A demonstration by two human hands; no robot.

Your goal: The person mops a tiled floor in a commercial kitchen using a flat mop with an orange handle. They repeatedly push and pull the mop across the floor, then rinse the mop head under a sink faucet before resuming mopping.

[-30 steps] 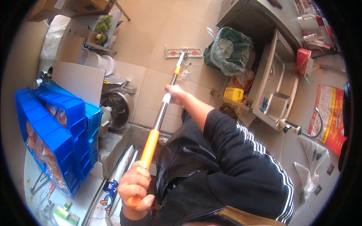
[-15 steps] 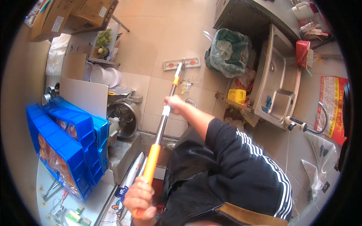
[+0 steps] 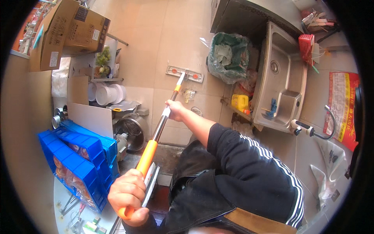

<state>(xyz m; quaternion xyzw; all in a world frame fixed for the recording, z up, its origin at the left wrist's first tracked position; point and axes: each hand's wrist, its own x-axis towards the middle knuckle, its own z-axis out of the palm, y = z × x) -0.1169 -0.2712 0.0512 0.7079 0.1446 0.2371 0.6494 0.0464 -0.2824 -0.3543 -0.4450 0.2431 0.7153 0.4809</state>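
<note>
A long mop handle (image 3: pixel 156 132), orange at its grips and silver between, slants from the lower left up to a flat mop head (image 3: pixel 185 74) on the tiled floor. The mop head is a pale rectangular plate with two orange-red spots. My left hand (image 3: pixel 127 194) is wrapped round the orange end of the handle, close to me. Farther along, my right hand (image 3: pixel 175 110) grips the pole on its white sleeve. Beside the pole, just nearer than the mop head, lies a crumpled clear and yellowish scrap (image 3: pixel 189 94) on the floor.
Blue crates (image 3: pixel 74 171) with bagged goods stand at the left, near a metal mixing bowl (image 3: pixel 136 130). A bag-lined bin (image 3: pixel 229 58), a yellow jug (image 3: pixel 240 102) and a steel sink (image 3: pixel 282 78) line the right. Cardboard boxes (image 3: pixel 78 33) are at the upper left.
Both hands and the handle's near end have shifted left, and the handle slants more. The mop head has moved slightly left and turned. The surrounding view has shifted a little too.
</note>
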